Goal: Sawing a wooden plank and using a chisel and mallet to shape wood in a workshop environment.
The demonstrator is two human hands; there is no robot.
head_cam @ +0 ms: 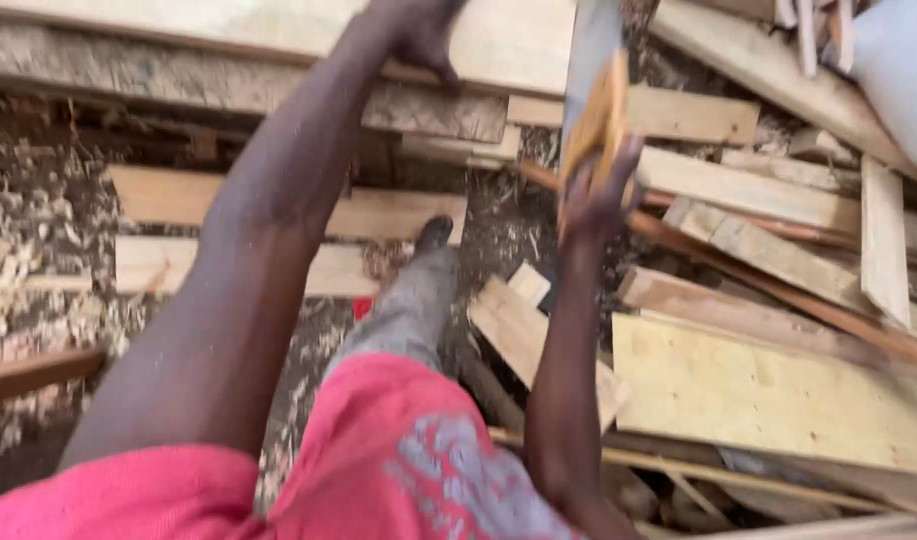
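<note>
Two hands: left hand (419,35) flat on pale rough plank (509,40), right hand (597,195), grip closed round yellow-handled saw (597,100).

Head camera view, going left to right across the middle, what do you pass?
Wood shavings → stacked pale boards → left arm → shoe → right hand gripping a handsaw → loose planks → large pale board.

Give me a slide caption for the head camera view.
Left hand pressed on a pale board, right hand gripping a handsaw, amid scattered wood offcuts and shavings.
</note>
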